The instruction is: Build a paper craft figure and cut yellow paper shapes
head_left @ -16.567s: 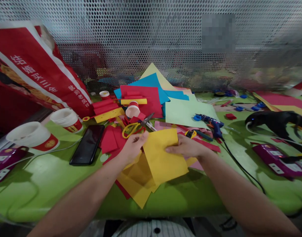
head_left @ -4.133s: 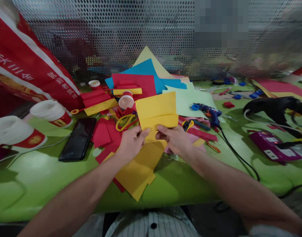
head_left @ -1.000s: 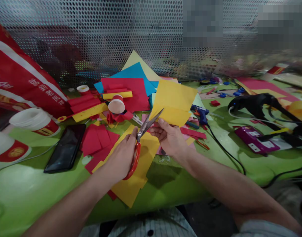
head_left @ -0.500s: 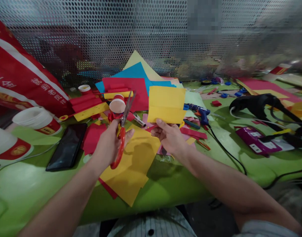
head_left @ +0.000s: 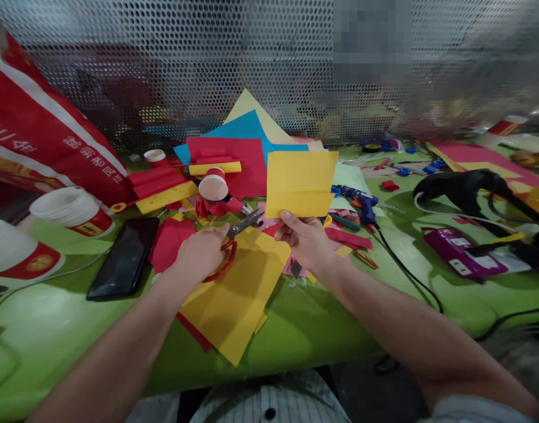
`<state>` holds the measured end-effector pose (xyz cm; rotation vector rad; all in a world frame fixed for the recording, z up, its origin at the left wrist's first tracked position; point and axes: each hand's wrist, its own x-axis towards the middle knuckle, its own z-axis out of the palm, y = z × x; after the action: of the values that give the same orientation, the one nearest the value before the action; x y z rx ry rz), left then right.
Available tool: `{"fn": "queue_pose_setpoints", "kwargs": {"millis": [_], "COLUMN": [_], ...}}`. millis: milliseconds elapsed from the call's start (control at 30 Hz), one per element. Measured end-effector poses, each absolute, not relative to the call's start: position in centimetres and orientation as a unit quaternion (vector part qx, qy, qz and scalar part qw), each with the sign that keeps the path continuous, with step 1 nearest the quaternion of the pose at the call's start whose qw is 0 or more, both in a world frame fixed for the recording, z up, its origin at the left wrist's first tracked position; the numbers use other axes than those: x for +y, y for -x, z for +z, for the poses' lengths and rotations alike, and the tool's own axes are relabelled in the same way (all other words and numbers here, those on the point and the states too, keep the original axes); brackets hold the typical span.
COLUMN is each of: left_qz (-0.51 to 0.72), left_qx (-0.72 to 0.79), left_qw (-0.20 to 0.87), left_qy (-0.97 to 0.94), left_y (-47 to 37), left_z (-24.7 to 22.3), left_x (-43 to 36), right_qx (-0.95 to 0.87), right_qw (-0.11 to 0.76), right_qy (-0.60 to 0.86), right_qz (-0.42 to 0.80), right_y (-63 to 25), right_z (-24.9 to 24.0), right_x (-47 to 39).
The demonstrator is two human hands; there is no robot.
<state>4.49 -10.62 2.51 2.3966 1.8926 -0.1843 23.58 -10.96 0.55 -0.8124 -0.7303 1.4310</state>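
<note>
My left hand (head_left: 204, 252) is closed on a pair of scissors with red handles (head_left: 229, 263), their blades pointing right toward the yellow card. Between the thumb and fingers of my right hand (head_left: 302, 238) is a creased yellow card (head_left: 300, 183), held upright above the table. A gap separates the blade tips from the card's lower left corner. Beneath both hands lies a larger yellow sheet (head_left: 238, 299), with red paper (head_left: 170, 241) beside it. A paper cup (head_left: 214, 185) lies on its side behind the scissors, near a marker.
A black phone (head_left: 123, 258), stacked paper cups (head_left: 73, 211) and a red bag (head_left: 53, 123) are on the left. Right of my right hand are a blue glue gun (head_left: 364, 205) with its cord and a purple power strip (head_left: 463, 252). Perforated metal (head_left: 185, 59) stands behind.
The scissors have swung from pointing up to pointing right, and my left hand has turned palm down over them. The yellow card has shifted very slightly.
</note>
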Motion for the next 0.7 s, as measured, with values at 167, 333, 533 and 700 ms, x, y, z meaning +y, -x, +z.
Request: {"fn": "queue_pose_setpoints", "kwargs": {"millis": [167,333,533,700], "left_qz": [0.005,0.278,0.38,0.402], "left_qx": [0.624,0.575,0.538,0.534], "left_qw": [0.079,0.246,0.399,0.386], "left_qy": [-0.778,-0.73,-0.638,-0.636], "left_y": [-4.5,-5.6,-7.1,-7.3], "left_z": [4.4,4.9,3.1,3.0], "left_x": [-11.8,-12.9,-12.7,-12.8], "right_qx": [-0.327,-0.335,-0.366,-0.324], "right_qw": [0.605,0.576,0.532,0.556], "right_qy": [0.355,0.364,0.354,0.383], "right_qz": [0.633,0.651,0.677,0.663], "right_y": [-23.2,-22.4,-21.7,-21.9], "right_z": [0.5,0.4,0.5,0.3], "right_x": [-11.1,-11.7,-12.6,-12.5]}}
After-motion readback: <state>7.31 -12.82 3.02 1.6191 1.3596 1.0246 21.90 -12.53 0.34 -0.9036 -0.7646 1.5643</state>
